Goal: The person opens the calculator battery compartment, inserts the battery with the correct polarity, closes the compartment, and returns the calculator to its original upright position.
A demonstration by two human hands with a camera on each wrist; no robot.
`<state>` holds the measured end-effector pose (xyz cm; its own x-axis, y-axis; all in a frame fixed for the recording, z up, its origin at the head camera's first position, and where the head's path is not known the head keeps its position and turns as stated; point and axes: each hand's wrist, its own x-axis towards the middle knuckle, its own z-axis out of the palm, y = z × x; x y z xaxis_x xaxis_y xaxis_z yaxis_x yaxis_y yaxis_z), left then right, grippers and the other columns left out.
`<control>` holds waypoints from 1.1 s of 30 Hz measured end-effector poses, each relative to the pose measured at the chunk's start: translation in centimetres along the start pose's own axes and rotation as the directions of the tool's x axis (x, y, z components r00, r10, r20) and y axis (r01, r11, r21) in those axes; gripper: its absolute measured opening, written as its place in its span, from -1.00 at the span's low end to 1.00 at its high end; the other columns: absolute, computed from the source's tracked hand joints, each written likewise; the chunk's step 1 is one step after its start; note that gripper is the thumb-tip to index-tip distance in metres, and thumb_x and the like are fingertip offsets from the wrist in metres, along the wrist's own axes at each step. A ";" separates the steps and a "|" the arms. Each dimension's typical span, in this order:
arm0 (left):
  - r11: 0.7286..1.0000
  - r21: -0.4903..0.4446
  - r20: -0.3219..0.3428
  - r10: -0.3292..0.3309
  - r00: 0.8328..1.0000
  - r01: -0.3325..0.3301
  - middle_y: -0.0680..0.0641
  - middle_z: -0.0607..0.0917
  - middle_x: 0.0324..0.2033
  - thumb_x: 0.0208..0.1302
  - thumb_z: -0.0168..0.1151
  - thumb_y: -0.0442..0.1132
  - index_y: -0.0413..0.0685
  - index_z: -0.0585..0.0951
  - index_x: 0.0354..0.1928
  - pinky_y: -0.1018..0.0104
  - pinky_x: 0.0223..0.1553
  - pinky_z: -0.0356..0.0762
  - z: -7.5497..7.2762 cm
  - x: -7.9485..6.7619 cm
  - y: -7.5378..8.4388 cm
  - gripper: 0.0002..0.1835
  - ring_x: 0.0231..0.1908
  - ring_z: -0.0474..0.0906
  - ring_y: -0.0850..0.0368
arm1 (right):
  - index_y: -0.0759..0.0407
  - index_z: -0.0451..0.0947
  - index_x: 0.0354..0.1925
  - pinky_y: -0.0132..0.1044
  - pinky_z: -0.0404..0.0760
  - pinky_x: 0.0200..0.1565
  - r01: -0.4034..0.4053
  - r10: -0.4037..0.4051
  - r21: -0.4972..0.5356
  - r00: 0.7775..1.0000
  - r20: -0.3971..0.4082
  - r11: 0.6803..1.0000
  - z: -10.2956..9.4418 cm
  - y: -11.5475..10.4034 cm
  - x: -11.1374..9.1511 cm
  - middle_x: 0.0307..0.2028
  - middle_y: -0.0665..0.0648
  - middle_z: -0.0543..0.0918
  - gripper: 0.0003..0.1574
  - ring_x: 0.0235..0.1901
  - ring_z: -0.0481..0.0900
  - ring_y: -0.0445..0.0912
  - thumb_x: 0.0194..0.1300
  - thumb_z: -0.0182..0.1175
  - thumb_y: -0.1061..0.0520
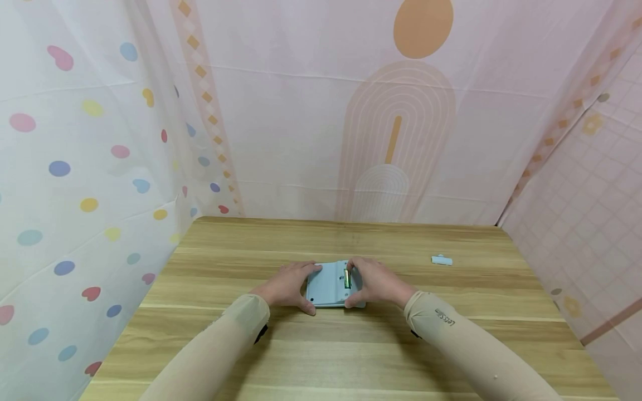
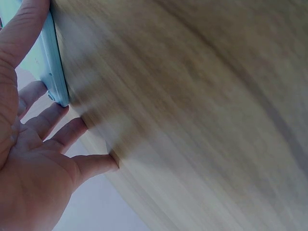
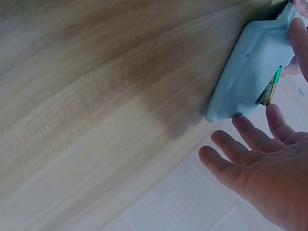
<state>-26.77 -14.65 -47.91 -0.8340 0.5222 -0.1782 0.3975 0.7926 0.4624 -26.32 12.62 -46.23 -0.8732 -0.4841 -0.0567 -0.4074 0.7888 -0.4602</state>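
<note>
A pale blue, flat device that looks like a calculator [image 1: 325, 287] lies back side up on the table, its battery slot uncovered. A green and gold battery [image 1: 348, 279] sits in that slot; its gold end shows in the right wrist view. My left hand [image 1: 290, 285] holds the device's left side, thumb at the near edge and fingers at the far edge. Across the right side reaches my right hand [image 1: 378, 281], its thumb on the near edge. Its index fingertip [image 3: 273, 111] is at the battery's gold end, and another finger touches the device's far edge.
A small pale blue battery cover [image 1: 442, 260] lies apart on the right side of the wooden table [image 1: 321, 356]. Patterned cloth [image 1: 291, 122] hangs behind the table and on both sides.
</note>
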 end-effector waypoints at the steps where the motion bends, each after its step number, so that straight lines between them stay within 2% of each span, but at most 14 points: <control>1: 1.000 0.000 0.000 0.002 1.000 -0.002 -0.19 0.26 0.66 0.00 0.74 0.13 0.01 0.30 0.65 -0.47 0.59 0.06 0.0 0.0 0.0 0.20 0.64 0.15 -0.31 | 0.09 0.53 0.21 0.01 0.63 0.16 0.001 -0.001 0.005 1.000 -0.001 1.000 0.0 0.0 0.0 0.16 0.13 0.69 0.00 0.08 0.61 -0.01 -0.07 0.76 -0.23; 8: 1.000 0.018 0.002 0.002 1.000 -0.002 -0.16 0.27 0.66 0.00 0.73 0.16 0.03 0.30 0.65 -0.45 0.60 0.06 0.2 0.2 -0.3 0.20 0.64 0.16 -0.29 | 0.11 0.54 0.19 -0.05 0.64 0.07 0.005 -0.005 0.023 1.000 -0.004 1.000 0.1 -0.1 0.0 0.12 0.13 0.70 -0.03 0.00 0.59 -0.03 -0.07 0.76 -0.20; 26: 1.000 0.011 -0.003 0.004 1.000 -0.004 -0.17 0.27 0.65 -0.01 0.74 0.14 0.03 0.31 0.65 -0.48 0.59 0.06 0.2 0.2 -0.2 0.20 0.64 0.16 -0.29 | 0.16 0.58 0.19 -0.01 0.65 0.17 0.018 -0.018 0.027 1.000 -0.005 0.999 0.1 0.1 0.0 0.22 0.17 0.69 -0.07 0.12 0.61 0.00 -0.03 0.75 -0.17; 33: 1.000 0.008 0.006 -0.006 1.000 0.006 -0.13 0.27 0.66 0.00 0.74 0.14 0.06 0.30 0.65 -0.44 0.61 0.03 0.1 0.1 -0.2 0.20 0.65 0.14 -0.27 | 0.16 0.58 0.21 -0.02 0.66 0.15 0.021 -0.021 0.035 1.000 0.000 0.999 0.2 0.2 -0.1 0.20 0.16 0.70 -0.05 0.08 0.61 -0.02 -0.02 0.74 -0.19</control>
<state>-26.88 -14.73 -48.07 -0.8341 0.5192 -0.1866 0.3953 0.7983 0.4543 -26.28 12.70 -46.46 -0.8647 -0.5001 -0.0470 -0.4158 0.7651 -0.4916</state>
